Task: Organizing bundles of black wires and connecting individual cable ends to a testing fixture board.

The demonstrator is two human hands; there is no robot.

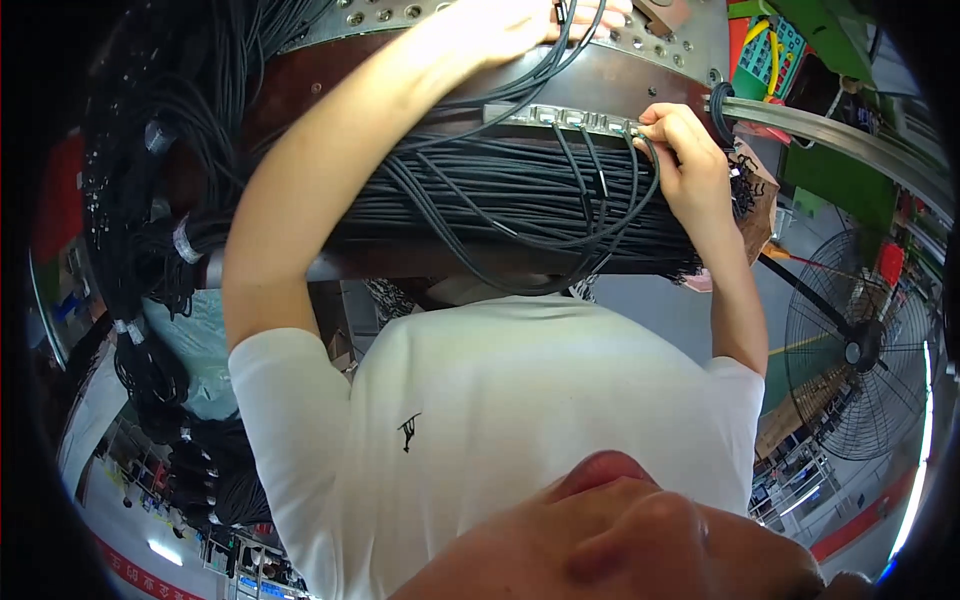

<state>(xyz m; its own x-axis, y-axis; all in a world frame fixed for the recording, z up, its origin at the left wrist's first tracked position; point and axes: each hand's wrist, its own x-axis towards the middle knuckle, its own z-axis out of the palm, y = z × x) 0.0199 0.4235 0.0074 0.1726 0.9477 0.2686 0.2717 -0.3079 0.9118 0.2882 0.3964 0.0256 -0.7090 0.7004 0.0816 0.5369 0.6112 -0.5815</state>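
A metal connector strip (560, 117) is fixed along the front edge of a dark brown fixture (620, 85), near the top middle of the view. Several thin black cables (590, 190) are plugged into it and hang from it in loose loops, which suggests that enough slack is left for each plug to be seated without strain. Just beneath the strip, a thick bundle of black cables (480, 200) is laid flat across the fixture, apparently so that the strands are kept straight and within reach.

The right hand (685, 155) is held at the right end of the strip, its fingers curled narrowly and pinched on a cable plug (638, 130) at the last sockets; the plug itself is mostly hidden by the fingertips. The left hand (510, 25) is raised higher, onto a perforated metal plate (400, 15) at the top of the fixture, and a few cables are passed under its fingers; whether they are gripped or only touched cannot be told, since the hand is washed out by glare and cut by the frame edge.

To the left, more black cables (150, 200) are hung in dense hanks. A standing fan (860, 350) is seen at the right, beyond a grey rail (830, 130).
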